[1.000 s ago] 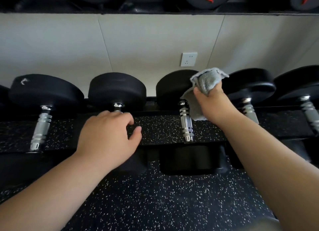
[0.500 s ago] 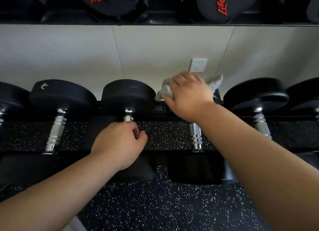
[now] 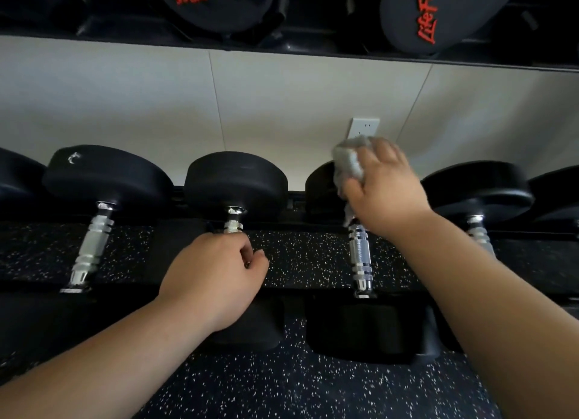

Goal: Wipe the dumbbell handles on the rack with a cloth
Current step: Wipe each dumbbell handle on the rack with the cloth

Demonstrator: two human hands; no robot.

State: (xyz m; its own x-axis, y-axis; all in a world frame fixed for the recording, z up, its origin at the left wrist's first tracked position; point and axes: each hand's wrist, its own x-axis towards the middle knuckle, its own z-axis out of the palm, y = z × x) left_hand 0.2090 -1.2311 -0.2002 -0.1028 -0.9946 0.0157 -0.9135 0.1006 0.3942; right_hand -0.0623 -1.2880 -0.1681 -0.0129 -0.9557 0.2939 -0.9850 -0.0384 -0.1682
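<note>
Several black dumbbells with chrome handles lie in a row on the low rack. My right hand (image 3: 383, 186) grips a bunched grey cloth (image 3: 349, 163) and holds it against the far head of the dumbbell right of centre, above its chrome handle (image 3: 360, 255), most of which shows below the hand. My left hand (image 3: 216, 274) is curled over the handle (image 3: 233, 222) of the middle dumbbell; only the handle's far end shows. Another dumbbell handle (image 3: 92, 243) lies uncovered to the left.
An upper rack shelf (image 3: 282, 47) with dumbbells bearing red lettering hangs overhead. A white wall socket (image 3: 363, 127) sits behind my right hand. More dumbbells (image 3: 479, 186) continue to the right. The speckled black rubber floor (image 3: 282, 387) lies below the rack.
My right hand turned palm down and carried the cloth onto the far end of the dumbbell right of centre, and it now sits slightly further right. My left hand curled tighter over the middle handle.
</note>
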